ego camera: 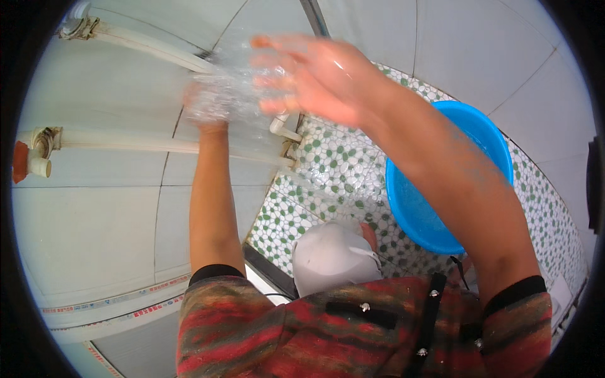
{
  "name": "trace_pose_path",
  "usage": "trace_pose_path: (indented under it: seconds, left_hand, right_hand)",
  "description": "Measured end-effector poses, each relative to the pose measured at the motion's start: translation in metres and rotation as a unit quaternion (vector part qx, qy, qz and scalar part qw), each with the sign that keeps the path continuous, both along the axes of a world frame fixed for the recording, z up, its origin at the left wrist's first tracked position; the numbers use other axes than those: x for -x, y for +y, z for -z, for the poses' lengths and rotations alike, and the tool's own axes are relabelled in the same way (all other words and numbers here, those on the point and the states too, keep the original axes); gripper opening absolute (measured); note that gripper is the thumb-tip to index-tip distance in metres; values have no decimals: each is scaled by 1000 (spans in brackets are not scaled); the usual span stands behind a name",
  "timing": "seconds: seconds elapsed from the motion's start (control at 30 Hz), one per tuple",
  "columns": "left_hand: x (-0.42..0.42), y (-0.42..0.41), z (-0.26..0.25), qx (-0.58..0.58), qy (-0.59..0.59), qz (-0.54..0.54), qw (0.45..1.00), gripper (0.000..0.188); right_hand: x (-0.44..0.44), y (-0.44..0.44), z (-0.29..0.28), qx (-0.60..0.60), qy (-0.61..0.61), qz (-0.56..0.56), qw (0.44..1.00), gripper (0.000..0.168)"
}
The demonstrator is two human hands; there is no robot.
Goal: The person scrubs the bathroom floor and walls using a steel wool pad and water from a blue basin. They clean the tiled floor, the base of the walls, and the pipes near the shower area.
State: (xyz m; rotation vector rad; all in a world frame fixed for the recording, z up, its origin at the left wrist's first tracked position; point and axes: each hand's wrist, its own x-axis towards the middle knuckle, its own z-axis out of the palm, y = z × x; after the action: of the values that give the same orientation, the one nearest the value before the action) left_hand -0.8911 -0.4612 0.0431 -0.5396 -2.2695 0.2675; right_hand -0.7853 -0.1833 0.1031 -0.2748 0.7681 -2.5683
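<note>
My left hand [206, 100] is raised near the tiled wall, largely hidden by a blurred, glinting clear mass [231, 87] that looks like splashing water. Whether its fingers hold anything is not plain. To its right, my right hand [316, 75] is lifted with fingers spread and nothing in them; the fingertips reach the edge of the splash. Motion blurs both hands. Under my right forearm stands a round blue plastic basin [401, 208], partly covered by the arm; the part of its inside that shows looks wet.
White plastic pipes [142, 47] run along the tiled wall [94, 227] at left. A white pipe elbow [281, 127] sits low by the wall. The pebble-patterned floor [326, 156] glistens. A dark metal bar [314, 16] is at the top. My light-coloured trouser knee [335, 257] shows below.
</note>
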Motion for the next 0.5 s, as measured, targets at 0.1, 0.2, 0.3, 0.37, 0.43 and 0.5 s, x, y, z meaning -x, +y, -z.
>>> trace_pose_path:
  seconds: [0.1,0.2,0.3,0.37,0.43,0.5]
  left_hand:
    - [-12,12,66,190,-172,-99,961,14]
    - [-31,-17,120,190,-240,-86,948,15]
    - [-30,-10,91,229,-254,-112,933,14]
    - [-16,9,32,127,-144,-116,975,13]
    - [-5,25,-29,65,-5,81,995,15]
    - [-12,36,-34,101,-22,-18,995,13]
  right_hand:
    - [5,9,12,-99,14,90,991,51]
    - [-26,38,81,-194,-116,70,972,49]
    - [-74,96,145,-299,-212,135,921,33]
    - [-99,124,174,-316,-260,189,893,30]
    - [-112,151,203,-330,-283,217,874,28]
    - [-119,170,224,-355,-317,244,845,26]
